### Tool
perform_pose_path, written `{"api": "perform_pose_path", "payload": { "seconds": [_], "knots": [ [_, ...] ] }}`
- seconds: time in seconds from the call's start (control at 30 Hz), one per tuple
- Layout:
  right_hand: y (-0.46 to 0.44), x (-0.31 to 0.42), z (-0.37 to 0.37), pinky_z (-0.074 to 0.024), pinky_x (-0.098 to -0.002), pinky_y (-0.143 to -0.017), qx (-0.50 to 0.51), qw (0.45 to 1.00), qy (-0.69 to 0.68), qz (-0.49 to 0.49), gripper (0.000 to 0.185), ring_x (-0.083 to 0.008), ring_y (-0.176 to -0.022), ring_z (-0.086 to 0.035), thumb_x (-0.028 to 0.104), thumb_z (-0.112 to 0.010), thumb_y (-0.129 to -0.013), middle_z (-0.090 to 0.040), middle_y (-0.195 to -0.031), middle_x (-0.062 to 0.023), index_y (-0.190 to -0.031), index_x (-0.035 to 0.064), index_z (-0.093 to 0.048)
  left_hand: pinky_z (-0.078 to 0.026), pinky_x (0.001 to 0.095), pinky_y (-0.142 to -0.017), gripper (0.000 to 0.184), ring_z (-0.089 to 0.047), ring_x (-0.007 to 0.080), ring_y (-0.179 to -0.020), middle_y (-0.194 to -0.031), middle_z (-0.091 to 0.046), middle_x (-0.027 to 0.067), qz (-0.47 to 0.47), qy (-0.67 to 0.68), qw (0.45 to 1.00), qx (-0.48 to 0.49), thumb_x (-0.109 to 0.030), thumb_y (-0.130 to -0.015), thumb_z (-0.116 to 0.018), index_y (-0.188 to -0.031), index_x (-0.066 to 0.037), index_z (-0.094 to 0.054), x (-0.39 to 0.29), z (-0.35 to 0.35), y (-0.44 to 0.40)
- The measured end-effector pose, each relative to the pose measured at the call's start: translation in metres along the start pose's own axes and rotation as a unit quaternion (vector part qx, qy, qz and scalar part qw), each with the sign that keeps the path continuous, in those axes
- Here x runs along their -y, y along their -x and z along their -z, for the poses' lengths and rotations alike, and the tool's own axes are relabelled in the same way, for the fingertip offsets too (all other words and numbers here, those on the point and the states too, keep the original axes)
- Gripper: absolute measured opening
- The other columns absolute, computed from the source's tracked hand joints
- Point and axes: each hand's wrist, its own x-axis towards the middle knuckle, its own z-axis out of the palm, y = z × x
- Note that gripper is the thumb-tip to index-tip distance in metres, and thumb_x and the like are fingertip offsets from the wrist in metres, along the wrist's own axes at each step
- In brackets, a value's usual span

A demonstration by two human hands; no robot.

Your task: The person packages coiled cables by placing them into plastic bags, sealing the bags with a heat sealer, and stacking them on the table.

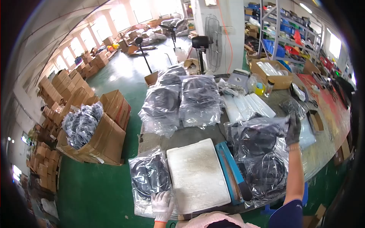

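Bagged coil [149, 171] under left hand [162, 203]; right hand [294, 130] touches another [258, 140]

"How is it lit?"
"By a row of bright windows [101, 28] on the left and a ceiling tube [306, 8] at right."
"And the floor [87, 190]?"
"Green, beyond it a pale pillar [236, 49] and metal shelving [278, 28]."
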Motion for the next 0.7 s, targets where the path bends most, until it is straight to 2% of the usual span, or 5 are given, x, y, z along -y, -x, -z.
{"api": "perform_pose_path", "payload": {
  "seconds": [0.07, 0.17, 0.3, 0.43, 0.7],
  "knots": [
    [-0.045, 0.028, -0.047, -0.0477, -0.0277, -0.075, -0.015, 0.997, -0.005, 0.076, 0.025, -0.0112, -0.082, -0.055, 0.02, -0.065, -0.097, -0.06, -0.091, -0.0024, -0.117, 0.0047, -0.063, -0.036, 0.0528, -0.106, 0.034, -0.065, 0.0315, -0.102, -0.108, -0.07, 0.0137, 0.01, 0.009, 1.0, -0.022, -0.018, -0.078, -0.071, -0.109, -0.005, -0.066, 0.012, 0.008, 0.001],
    [-0.09, 0.072, -0.079, -0.0509, -0.0293, -0.089, -0.034, 0.708, 0.438, 0.553, 0.051, -0.0169, -0.098, -0.06, -0.005, -0.066, -0.086, -0.062, -0.111, -0.0051, -0.134, 0.0088, -0.055, -0.035, 0.053, -0.107, 0.033, -0.065, 0.0322, -0.102, -0.107, -0.07, 0.0142, 0.032, 0.045, 0.997, -0.045, -0.017, -0.079, -0.071, -0.109, -0.004, -0.066, 0.024, 0.024, 0.003],
    [-0.081, 0.137, -0.114, -0.05, -0.0363, -0.099, 0.154, 0.85, 0.24, 0.442, 0.063, -0.0262, -0.114, -0.061, -0.009, -0.066, -0.082, -0.061, -0.127, -0.0093, -0.14, 0.0097, -0.05, -0.036, 0.0549, -0.106, 0.033, -0.064, 0.0345, -0.102, -0.105, -0.069, 0.0148, 0.054, 0.11, 0.99, -0.072, -0.016, -0.081, -0.07, -0.111, -0.003, -0.066, 0.036, 0.029, 0.006],
    [-0.022, 0.191, -0.13, -0.0507, -0.0423, -0.099, 0.158, 0.796, 0.269, 0.519, 0.063, -0.0319, -0.117, -0.062, 0.0, -0.072, -0.082, -0.061, -0.132, -0.0146, -0.14, 0.0065, -0.048, -0.036, 0.0522, -0.108, 0.035, -0.063, 0.0377, -0.106, -0.112, -0.067, 0.0165, 0.093, 0.227, 0.967, -0.07, -0.018, -0.088, -0.067, -0.119, -0.003, -0.064, 0.037, 0.031, -0.015],
    [0.142, 0.223, -0.172, -0.0512, -0.0292, -0.07, 0.376, 0.917, 0.033, 0.133, 0.017, -0.0133, -0.075, -0.061, 0.011, -0.079, -0.084, -0.066, -0.086, -0.0037, -0.093, 0.0022, -0.067, -0.039, 0.0391, -0.111, 0.061, -0.054, 0.0299, -0.129, -0.135, -0.058, 0.0223, 0.108, 0.533, 0.836, 0.076, -0.026, -0.09, -0.07, -0.138, 0.005, -0.051, 0.033, 0.014, -0.119]
  ]
}}
